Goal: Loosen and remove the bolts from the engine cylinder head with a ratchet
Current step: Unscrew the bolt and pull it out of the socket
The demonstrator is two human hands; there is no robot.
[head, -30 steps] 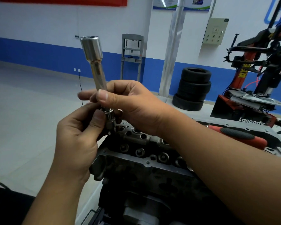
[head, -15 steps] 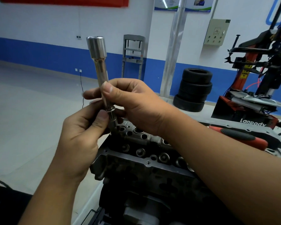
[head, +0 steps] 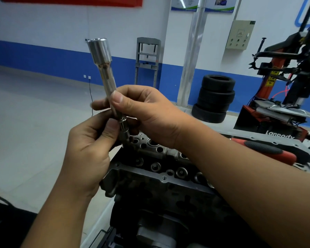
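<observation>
- Above the near end of the grey metal engine cylinder head, I hold a long chrome extension bar with a wide cup-shaped end almost upright, cup end pointing up and tilted slightly away from me.
- My right hand pinches the knurled shaft between thumb and fingers; my left hand grips the small silver socket at the bar's lower end, thumb pressed against it.
- Neither hand is free; both are clamped on this one assembly, which hangs just over the head, apart from it as far as I can tell.
- I judge I am fitting or pulling the socket on the bar, so no bolt is being turned yet.
- A red-and-black tool handle, possibly the ratchet, lies on the bench behind my right forearm.
- Risk: if the socket lets go suddenly, it could slip from my left fingers and drop into one of the open bores in the head below.
- Risk: a half-seated socket could come off on a bolt, or rock and round its corners.
- Whether any bolts remain in the head, I cannot tell from here.
</observation>
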